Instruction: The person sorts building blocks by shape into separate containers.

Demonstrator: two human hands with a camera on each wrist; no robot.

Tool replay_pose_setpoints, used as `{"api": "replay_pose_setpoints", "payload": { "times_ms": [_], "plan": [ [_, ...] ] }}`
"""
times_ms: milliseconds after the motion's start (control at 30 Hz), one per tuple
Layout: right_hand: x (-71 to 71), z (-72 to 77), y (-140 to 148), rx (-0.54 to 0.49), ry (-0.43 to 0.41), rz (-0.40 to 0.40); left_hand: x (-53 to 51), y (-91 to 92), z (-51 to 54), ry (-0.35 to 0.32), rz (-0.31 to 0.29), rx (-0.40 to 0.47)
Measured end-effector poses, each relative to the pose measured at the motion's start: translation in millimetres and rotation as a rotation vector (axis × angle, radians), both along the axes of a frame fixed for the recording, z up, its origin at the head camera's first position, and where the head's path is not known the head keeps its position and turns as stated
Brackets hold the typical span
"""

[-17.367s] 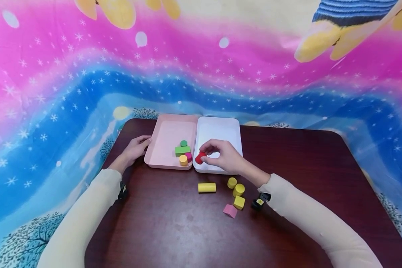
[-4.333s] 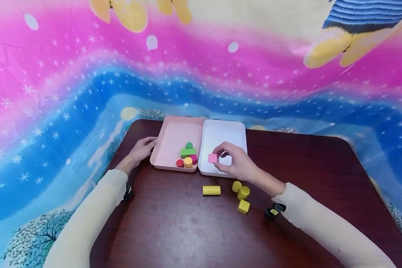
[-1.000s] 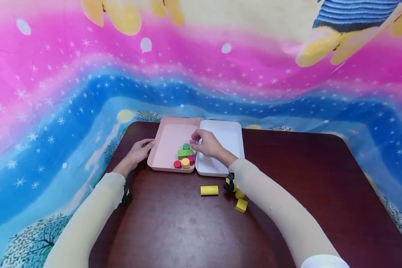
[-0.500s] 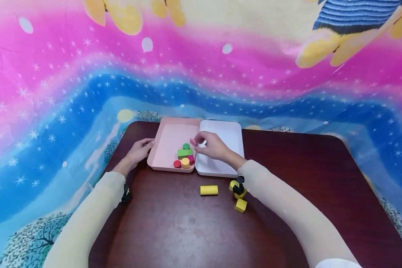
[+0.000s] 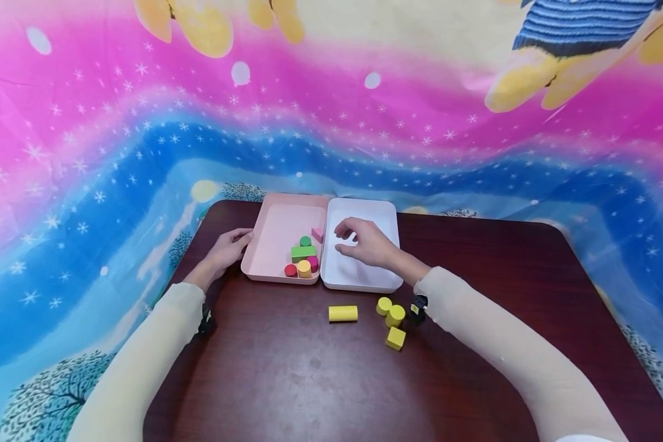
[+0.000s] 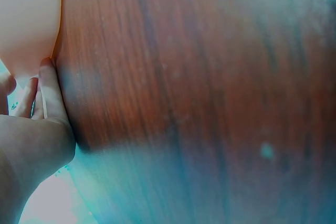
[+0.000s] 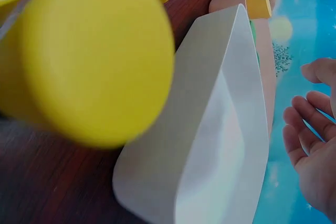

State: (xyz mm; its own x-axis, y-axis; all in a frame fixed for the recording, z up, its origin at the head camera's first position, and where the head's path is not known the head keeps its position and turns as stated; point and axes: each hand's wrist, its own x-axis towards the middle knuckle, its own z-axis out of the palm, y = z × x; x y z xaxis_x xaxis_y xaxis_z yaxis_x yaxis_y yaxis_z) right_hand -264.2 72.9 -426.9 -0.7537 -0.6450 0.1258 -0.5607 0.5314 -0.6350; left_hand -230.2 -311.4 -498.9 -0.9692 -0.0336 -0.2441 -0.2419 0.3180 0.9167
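Observation:
My left hand (image 5: 226, 250) touches the left edge of the pink tray (image 5: 271, 239), fingers mostly straight; the left wrist view shows fingertips against the tray's (image 6: 30, 22) side. Over the white tray (image 5: 383, 224) hovers my right hand (image 5: 369, 243), thumb and fingers apart with nothing between them, as in the right wrist view (image 7: 315, 135). Along the pink tray's right side lie a pink block (image 5: 317, 234), a green cylinder (image 5: 306, 241), a green block (image 5: 303, 252), a magenta piece (image 5: 312, 263), a yellow-orange cylinder (image 5: 304, 268) and a red cylinder (image 5: 290, 270).
In front of the trays on the dark table (image 5: 276, 368) are a lying yellow cylinder (image 5: 343, 314), two upright yellow cylinders (image 5: 383, 306) (image 5: 395, 315) and a yellow block (image 5: 396, 338). A patterned cloth (image 5: 309, 135) hangs behind the table.
My right hand has let go of the pink block, which now rests in the pink tray, and has moved right over the white tray. Earlier, the red cylinder went into the pink tray too.

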Motion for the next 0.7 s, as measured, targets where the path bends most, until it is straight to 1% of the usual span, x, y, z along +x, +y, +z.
{"api": "replay_pose_setpoints", "payload": {
  "times_ms": [200,467,700],
  "plan": [
    [5.6,2.7,22,-0.018,0.016,0.005,-1.3,-0.6,-2.7,0.002,-0.005,-0.017],
    [7.0,4.7,55,-0.036,0.037,-0.04,-1.9,1.2,0.2,0.003,-0.002,-0.028],
    [15.4,7.1,82,-0.017,0.036,-0.039,1.2,3.3,1.4,0.002,-0.007,-0.026]
  ]
}}
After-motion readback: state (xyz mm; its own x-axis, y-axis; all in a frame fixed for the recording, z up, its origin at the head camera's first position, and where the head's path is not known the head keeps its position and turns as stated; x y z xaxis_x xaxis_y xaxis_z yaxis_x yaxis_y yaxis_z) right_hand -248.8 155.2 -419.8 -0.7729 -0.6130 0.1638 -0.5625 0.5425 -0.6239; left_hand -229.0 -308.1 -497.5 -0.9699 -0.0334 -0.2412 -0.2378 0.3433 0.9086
